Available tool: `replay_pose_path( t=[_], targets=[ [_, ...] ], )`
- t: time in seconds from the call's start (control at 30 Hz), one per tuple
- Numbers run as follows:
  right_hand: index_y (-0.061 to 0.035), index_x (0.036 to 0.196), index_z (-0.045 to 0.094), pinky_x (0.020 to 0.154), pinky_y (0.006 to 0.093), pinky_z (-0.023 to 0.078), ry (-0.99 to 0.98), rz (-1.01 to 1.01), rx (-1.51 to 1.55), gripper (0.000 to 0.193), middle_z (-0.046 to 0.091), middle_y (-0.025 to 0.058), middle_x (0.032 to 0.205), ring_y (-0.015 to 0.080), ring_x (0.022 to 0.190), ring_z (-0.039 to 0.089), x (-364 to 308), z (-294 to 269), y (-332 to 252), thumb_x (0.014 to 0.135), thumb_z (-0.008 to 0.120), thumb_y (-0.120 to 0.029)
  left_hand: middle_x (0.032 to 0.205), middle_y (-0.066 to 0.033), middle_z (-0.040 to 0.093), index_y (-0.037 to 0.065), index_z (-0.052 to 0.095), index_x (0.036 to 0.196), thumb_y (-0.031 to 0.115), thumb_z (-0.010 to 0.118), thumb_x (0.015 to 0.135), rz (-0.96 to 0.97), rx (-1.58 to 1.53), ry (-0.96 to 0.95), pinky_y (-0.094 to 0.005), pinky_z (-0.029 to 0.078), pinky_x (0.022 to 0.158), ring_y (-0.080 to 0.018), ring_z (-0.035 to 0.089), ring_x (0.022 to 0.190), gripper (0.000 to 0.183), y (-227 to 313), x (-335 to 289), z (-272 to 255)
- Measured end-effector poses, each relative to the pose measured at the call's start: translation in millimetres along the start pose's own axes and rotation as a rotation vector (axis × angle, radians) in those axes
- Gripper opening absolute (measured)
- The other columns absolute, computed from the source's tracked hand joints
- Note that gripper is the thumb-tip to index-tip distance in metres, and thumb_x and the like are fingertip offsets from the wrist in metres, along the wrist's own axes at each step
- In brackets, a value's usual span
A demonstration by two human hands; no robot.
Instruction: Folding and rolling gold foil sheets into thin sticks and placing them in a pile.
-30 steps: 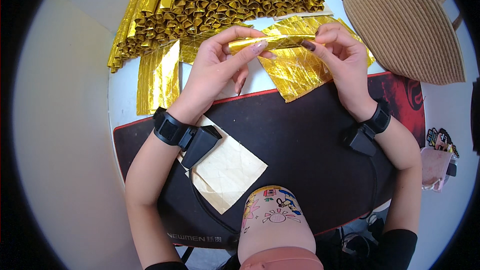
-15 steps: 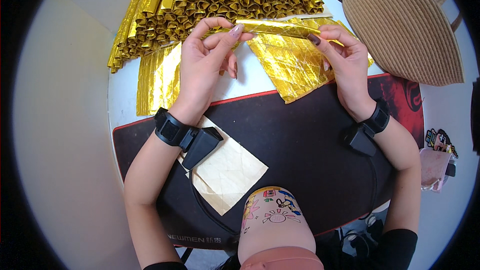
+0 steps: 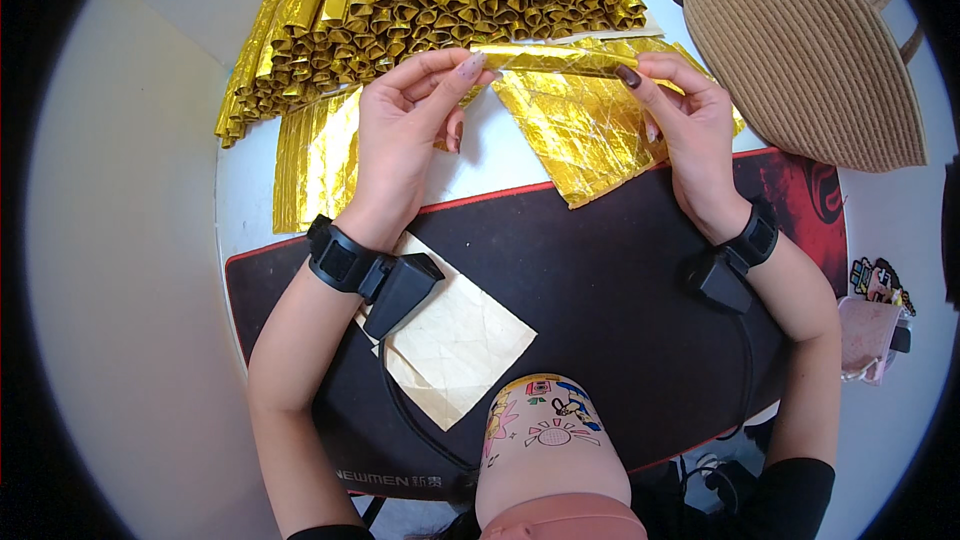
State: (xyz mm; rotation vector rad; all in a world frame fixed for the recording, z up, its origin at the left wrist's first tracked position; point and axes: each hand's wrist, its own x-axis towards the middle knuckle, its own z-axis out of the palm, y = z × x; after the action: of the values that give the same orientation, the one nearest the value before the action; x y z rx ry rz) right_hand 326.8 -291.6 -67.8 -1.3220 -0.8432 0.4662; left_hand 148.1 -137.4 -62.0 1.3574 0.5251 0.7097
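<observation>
A narrow roll of gold foil paper [image 3: 555, 59] is stretched sideways between my two hands, above the back of the desk. My left hand [image 3: 415, 105] pinches its left end between thumb and fingers. At the other end, my right hand [image 3: 685, 105] pinches it the same way. Beneath it lie flat gold foil sheets [image 3: 580, 145], with another gold stack [image 3: 315, 165] by my left wrist. A large pile of similar gold rolls [image 3: 430, 0] rises behind my left hand, their open ends facing me.
A black desk mat [image 3: 600, 270] with red edging covers the near desk. Cream paper sheets [image 3: 460, 350] lie on it beside my left forearm. A patterned cup [image 3: 550, 450] stands at the near edge. To the far right leans a woven straw bag [image 3: 800, 50].
The gold roll has come slightly nearer, and the fingers of my left hand have curled in a little more. Both hands keep their pinch on its ends.
</observation>
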Motion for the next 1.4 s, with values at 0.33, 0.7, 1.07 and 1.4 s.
replay_pose_path(
  t=[0.33, 0.7, 1.07, 1.4],
  targets=[
    [0.0039, 0.097, 0.063, 0.068, 0.0181, 0.049, -0.030, -0.016, 0.033, 0.013, 0.060, 0.0046, 0.098, 0.0054, 0.079, 0.059, -2, 0, -5, 0.086, 0.062, -0.003, 0.087, -0.0062, 0.067, 0.003, 0.061, 0.097, 0.019, 0.062, 0.089, 0.017, 0.008, 0.002, -0.0159, 0.036, 0.043, -0.0021, 0.046, 0.049, 0.018, 4, -2, 3],
    [0.0033, 0.097, 0.061, 0.064, 0.0172, 0.049, -0.005, -0.040, 0.019, 0.011, 0.061, 0.0049, 0.093, 0.0054, 0.075, 0.060, -1, 0, -5, 0.087, 0.061, -0.002, 0.084, -0.0026, 0.066, 0.005, 0.061, 0.094, 0.021, 0.063, 0.088, 0.091, 0.109, 0.038, -0.0165, 0.033, 0.044, -0.0015, 0.043, 0.050, 0.017, 4, -3, 5],
    [0.0007, 0.092, 0.062, 0.051, 0.0139, 0.037, 0.001, -0.094, -0.007, 0.010, 0.062, 0.0023, 0.087, -0.0009, 0.060, 0.050, 0, -2, 0, 0.082, 0.065, 0.000, 0.081, 0.0024, 0.063, 0.005, 0.064, 0.097, 0.021, 0.067, 0.086, 0.090, 0.100, 0.122, -0.0159, 0.029, 0.046, -0.0004, 0.040, 0.052, 0.020, 2, -3, 5],
    [-0.0067, 0.080, 0.070, 0.047, 0.0148, 0.031, 0.170, -0.659, -0.335, 0.014, 0.057, 0.0002, 0.080, 0.0013, 0.054, 0.043, 16, 2, -32, 0.070, 0.075, 0.000, 0.085, -0.0023, 0.064, 0.002, 0.063, 0.100, 0.017, 0.066, 0.086, 0.097, 0.048, 0.146, -0.0165, 0.035, 0.045, -0.0011, 0.044, 0.048, 0.021, 5, -1, 5]
  ],
)
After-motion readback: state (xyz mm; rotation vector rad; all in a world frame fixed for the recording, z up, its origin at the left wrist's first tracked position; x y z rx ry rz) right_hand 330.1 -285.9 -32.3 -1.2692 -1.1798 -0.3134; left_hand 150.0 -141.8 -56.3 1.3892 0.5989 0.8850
